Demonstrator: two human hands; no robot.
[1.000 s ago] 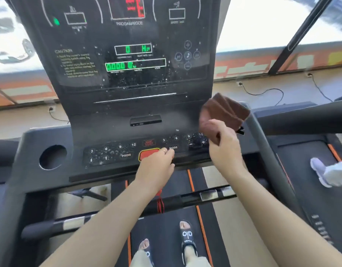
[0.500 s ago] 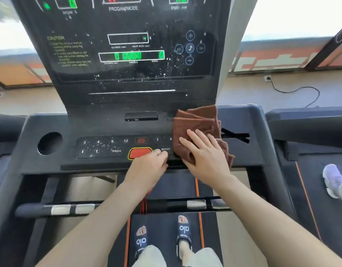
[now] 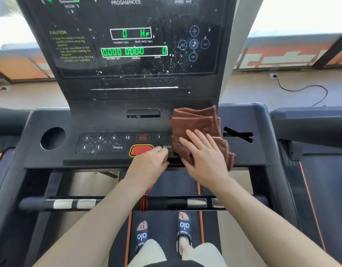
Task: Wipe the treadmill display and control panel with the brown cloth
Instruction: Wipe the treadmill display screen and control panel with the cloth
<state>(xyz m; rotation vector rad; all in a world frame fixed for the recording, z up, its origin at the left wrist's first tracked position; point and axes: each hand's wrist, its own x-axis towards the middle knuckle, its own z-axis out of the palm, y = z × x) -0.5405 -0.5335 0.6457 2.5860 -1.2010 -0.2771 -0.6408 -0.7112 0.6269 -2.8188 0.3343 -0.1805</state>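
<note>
The black treadmill display (image 3: 135,45) stands upright ahead, lit with green digits and speckled with droplets on its right part. Below it lies the control panel (image 3: 108,142) with number keys and a red button (image 3: 140,150). A folded brown cloth (image 3: 195,122) lies flat on the panel's right side, covering the keys there. My right hand (image 3: 203,157) presses flat on the cloth with fingers spread. My left hand (image 3: 150,166), fingers curled, rests on the panel's front edge just right of the red button, beside the cloth.
A round cup hole (image 3: 52,138) is at the panel's left and a slot (image 3: 237,134) at its right. A handlebar with metal sensors (image 3: 73,204) crosses below my forearms. My feet in black slides (image 3: 183,228) stand on the belt. Another treadmill (image 3: 310,122) is to the right.
My right hand brought the cloth down from the air onto the panel's right side and now presses it flat. The left hand stayed by the red button. The view tilted slightly down.
</note>
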